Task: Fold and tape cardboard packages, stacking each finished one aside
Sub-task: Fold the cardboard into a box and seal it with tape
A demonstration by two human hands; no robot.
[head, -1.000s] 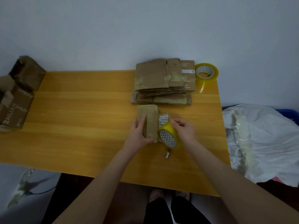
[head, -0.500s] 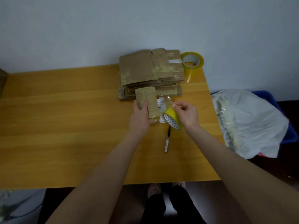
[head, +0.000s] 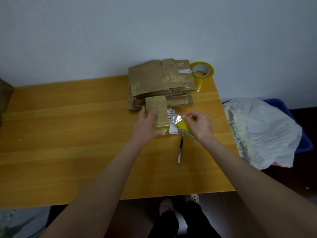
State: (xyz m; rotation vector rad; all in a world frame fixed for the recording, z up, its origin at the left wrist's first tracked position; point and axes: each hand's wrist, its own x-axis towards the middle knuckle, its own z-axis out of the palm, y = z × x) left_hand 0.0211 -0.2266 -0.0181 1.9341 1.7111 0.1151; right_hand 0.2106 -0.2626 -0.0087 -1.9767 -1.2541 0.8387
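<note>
A small folded brown cardboard package (head: 158, 111) with a white label lies on the wooden table (head: 68, 134), just in front of a stack of taped cardboard packages (head: 159, 81). My left hand (head: 147, 124) lies on the package's left side, fingers extended, pressing it down. My right hand (head: 199, 124) grips a yellow tape roll (head: 184, 127) just right of the package. A clear strip of tape (head: 174, 120) runs from the roll to the package's labelled side.
A second yellow tape roll (head: 202, 71) stands at the table's far right corner. A pen-like tool (head: 180, 148) lies below my right hand. A white plastic bag (head: 260, 131) over a blue bin (head: 303, 143) sits right of the table. Brown boxes (head: 4, 93) show at the left edge.
The tape roll has moved a little right of the package, drawing out a strip of tape. The view has shifted right, pushing the boxes on the left to the frame's edge.
</note>
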